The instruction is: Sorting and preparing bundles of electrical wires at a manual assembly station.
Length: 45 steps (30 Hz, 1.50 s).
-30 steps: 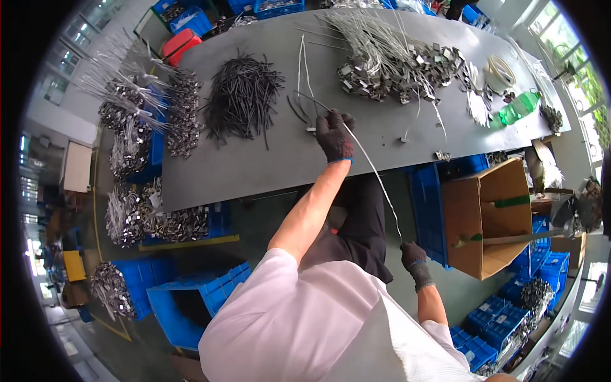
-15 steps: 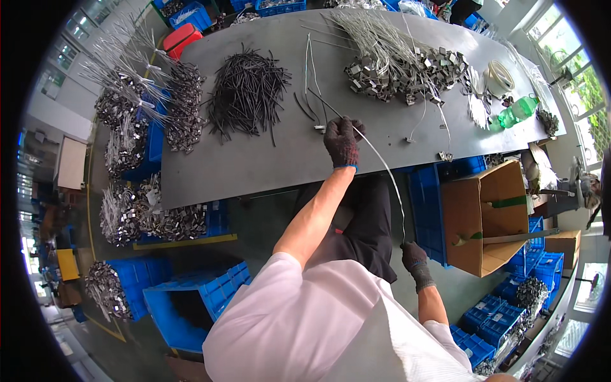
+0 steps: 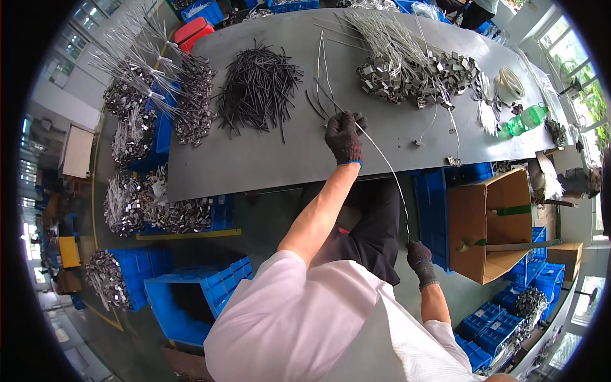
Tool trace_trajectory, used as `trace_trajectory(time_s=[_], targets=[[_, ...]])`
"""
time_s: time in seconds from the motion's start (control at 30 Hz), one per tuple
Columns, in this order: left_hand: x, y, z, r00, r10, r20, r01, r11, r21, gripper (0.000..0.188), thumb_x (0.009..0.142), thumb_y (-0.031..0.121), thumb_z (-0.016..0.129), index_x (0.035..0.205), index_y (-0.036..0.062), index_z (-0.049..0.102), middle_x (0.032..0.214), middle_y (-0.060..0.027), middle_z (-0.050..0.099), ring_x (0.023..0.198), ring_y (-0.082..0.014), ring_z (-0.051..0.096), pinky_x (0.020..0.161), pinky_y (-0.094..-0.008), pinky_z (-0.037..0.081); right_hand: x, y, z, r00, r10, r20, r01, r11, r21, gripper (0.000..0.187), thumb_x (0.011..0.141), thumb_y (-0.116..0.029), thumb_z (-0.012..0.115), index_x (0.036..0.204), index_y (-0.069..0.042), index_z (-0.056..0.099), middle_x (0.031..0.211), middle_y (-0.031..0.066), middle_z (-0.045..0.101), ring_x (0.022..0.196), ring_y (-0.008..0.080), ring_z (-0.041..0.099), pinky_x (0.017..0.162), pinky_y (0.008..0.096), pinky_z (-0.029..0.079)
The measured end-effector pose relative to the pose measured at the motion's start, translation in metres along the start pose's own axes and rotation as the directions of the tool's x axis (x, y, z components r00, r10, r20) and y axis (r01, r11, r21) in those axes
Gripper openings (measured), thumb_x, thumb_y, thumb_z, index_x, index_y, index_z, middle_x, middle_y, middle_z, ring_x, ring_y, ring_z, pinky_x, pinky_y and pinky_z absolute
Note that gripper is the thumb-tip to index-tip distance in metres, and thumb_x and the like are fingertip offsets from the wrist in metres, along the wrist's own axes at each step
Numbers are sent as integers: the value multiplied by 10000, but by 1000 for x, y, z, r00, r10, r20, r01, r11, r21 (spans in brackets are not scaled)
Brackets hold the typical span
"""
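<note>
My left hand (image 3: 344, 139), in a dark knitted glove with a blue cuff, is closed in a pinch over the near part of the table. A thin white wire (image 3: 393, 170) passes through its fingers, and a black sleeve tube (image 3: 328, 97) sticks out beyond them. The wire runs down past the table edge to my right hand (image 3: 422, 264), also gloved, which is closed on its lower end beside my leg. Another black tube (image 3: 314, 105) and a looped pale wire (image 3: 321, 57) lie just past my left hand. Its fingers hide part of a small connector.
A heap of black tubes (image 3: 259, 89) lies left on the grey table (image 3: 229, 162). Wires with metal connectors (image 3: 407, 76) are piled farther right, near a green bottle (image 3: 527, 120) and a white roll (image 3: 510, 86). A cardboard box (image 3: 471, 232) and blue crates (image 3: 181, 299) stand below.
The whole view has shifted slightly, with the table's things now farther right. My left hand covers more of the small connector beside it. Both hands keep their grip on the wire.
</note>
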<state>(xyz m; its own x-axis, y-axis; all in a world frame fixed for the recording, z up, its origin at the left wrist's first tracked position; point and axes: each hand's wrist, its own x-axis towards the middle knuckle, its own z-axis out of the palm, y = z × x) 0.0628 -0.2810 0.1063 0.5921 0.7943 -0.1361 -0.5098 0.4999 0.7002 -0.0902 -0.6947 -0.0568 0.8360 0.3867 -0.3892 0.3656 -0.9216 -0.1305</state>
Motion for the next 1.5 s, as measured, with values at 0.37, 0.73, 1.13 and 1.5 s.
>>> trace_trajectory(time_s=[0.37, 0.73, 1.13, 1.5], targets=[[-11, -13, -1, 954, -297, 26, 297, 955, 15, 100, 964, 80, 652, 1034, 17, 621, 918, -130, 726, 771, -251, 728, 711, -405, 637, 35, -32, -47, 989, -61, -138, 74, 993, 88, 213, 929, -143, 578, 1087, -135, 720, 1002, 174, 708, 967, 360, 691, 809, 438, 560], [4, 3, 12, 997, -41, 62, 41, 999, 3, 99, 970, 67, 643, 1005, -23, 626, 887, -153, 712, 730, -252, 721, 672, -394, 647, 20, -12, -26, 1000, 6, -26, -5, 998, 55, 207, 907, -140, 585, 1045, -129, 739, 998, 178, 711, 988, 366, 690, 834, 436, 559], [5, 6, 17, 998, -54, 33, 54, 999, -5, 92, 975, 65, 631, 1000, -24, 632, 886, -156, 711, 722, -249, 722, 677, -385, 649, 15, -9, -29, 999, 38, 10, -38, 999, 22, 223, 913, -117, 573, 1059, -121, 741, 1026, 172, 718, 997, 352, 698, 834, 426, 563], [5, 5, 11, 923, -318, 218, 281, 942, 184, 131, 960, 119, 654, 918, -5, 648, 888, -115, 719, 814, -206, 715, 758, -406, 624, 23, -8, -31, 1000, 15, -18, -16, 1000, -15, 207, 910, -131, 592, 1060, -117, 734, 1010, 173, 716, 957, 361, 701, 798, 425, 568]])
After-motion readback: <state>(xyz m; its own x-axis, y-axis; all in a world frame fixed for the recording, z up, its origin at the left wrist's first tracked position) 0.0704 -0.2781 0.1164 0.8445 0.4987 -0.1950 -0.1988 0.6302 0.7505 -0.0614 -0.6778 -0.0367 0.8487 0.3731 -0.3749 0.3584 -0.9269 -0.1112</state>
